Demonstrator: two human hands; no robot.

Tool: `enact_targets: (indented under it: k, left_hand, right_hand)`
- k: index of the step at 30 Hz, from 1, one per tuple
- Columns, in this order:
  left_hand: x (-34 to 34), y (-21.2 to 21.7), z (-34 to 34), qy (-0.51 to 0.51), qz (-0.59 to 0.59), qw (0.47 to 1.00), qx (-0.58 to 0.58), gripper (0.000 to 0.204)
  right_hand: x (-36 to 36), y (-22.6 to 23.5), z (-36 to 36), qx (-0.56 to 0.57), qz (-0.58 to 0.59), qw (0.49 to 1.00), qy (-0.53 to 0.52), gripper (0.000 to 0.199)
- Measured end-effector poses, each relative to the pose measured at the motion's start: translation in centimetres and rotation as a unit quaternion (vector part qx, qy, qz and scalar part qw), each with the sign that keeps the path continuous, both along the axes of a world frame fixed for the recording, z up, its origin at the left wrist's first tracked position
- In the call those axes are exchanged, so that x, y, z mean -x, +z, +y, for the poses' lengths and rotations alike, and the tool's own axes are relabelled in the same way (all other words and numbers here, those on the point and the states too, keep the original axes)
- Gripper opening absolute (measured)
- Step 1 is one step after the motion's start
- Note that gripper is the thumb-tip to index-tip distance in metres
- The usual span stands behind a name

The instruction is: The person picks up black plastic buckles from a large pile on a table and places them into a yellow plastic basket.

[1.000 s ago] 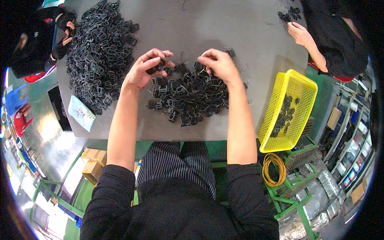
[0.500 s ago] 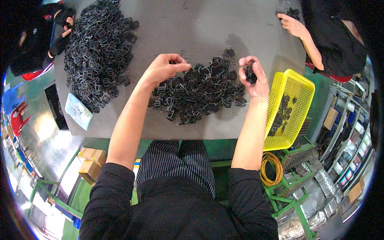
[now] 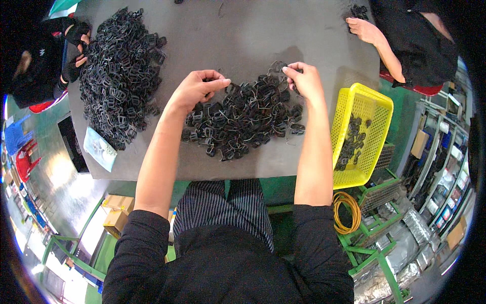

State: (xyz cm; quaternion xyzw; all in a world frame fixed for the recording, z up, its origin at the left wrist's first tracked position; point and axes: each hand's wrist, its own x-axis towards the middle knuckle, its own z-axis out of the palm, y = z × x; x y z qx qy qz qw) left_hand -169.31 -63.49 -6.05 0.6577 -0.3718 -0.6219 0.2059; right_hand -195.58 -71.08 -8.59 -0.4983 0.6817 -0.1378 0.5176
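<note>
Basket (image 3: 360, 178) by the bench's (image 3: 238, 171) right edge holds few black pieces (image 3: 351, 144), a large heap (image 3: 243, 121) seemingly left; left hand (image 3: 195, 92) and right hand (image 3: 308, 83) clamp more.

Table (image 3: 212, 35): evenly lit, mid-grey, faintly sheeny.
Shadows: soft-edged; one patch beyond the right hand (image 3: 308, 81), another beyond the basket (image 3: 349, 179), suggesting light from above and the near side.
Floor (image 3: 59, 164): washed-out white glare at left.
Near pile (image 3: 248, 116): dark, its pieces merging.
Shelves (image 3: 445, 157): bent along the edge, fine detail unclear.
Rim: curved, sinking to black corners, bluish fringe at lower left.
</note>
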Motion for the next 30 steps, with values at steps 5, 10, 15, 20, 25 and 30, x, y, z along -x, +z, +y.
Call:
enact_targets:
  k: [5, 10, 15, 20, 25, 30]
  left_hand:
    - [1.5, 1.0, -0.1, 0.062, 0.070, 0.995, -0.038, 0.020]
    - [3.7, 0.4, 0.4, 0.070, 0.012, 0.997, -0.026, 0.020]
    - [9.2, 1.1, 0.5, 0.106, 0.064, 0.992, -0.001, 0.020]
    - [21.6, 3.3, 0.1, 0.059, 0.064, 0.995, 0.043, 0.025]
    - [34.6, 4.7, 1.4, -0.077, 0.104, 0.969, 0.211, 0.044]
    - [31.5, 2.6, 3.5, -0.113, -0.087, 0.919, 0.367, 0.049]
  right_hand:
    - [3.1, 0.2, 0.5, -0.052, -0.018, 0.998, -0.016, 0.016]
    - [4.8, 1.2, 1.9, -0.096, -0.040, 0.995, 0.002, 0.015]
    - [9.4, 3.3, 3.5, -0.174, -0.234, 0.950, -0.112, 0.018]
    - [16.5, 7.8, 6.6, -0.040, -0.173, 0.969, -0.172, 0.019]
    - [25.3, 5.7, 9.7, 0.056, 0.057, 0.977, -0.196, 0.026]
    - [25.1, 5.8, 11.2, 0.243, 0.338, 0.905, -0.085, 0.029]
